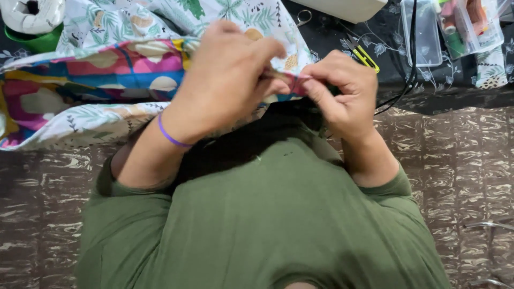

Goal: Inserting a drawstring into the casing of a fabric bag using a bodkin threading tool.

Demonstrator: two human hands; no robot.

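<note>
A patchwork cloth [107, 80], white with green leaf print and pink, blue and yellow panels, lies bunched across the table at the upper left. My left hand [225, 75] pinches its edge from above, a purple band round the wrist. Just to the right, my right hand [342, 91] pinches the same edge, fingertips close to those of the left. The bit of cloth between the fingers is mostly hidden. Below the hands my green shirt [267, 225] fills the lower middle of the view.
Clear plastic boxes [450, 27] with small coloured items stand at the upper right. A black cable [411, 64] runs down past them. A yellow clip [367, 58] lies right of my right hand. Small scissors [304, 17] lie at the top. A brown patterned floor [460, 176] surrounds me.
</note>
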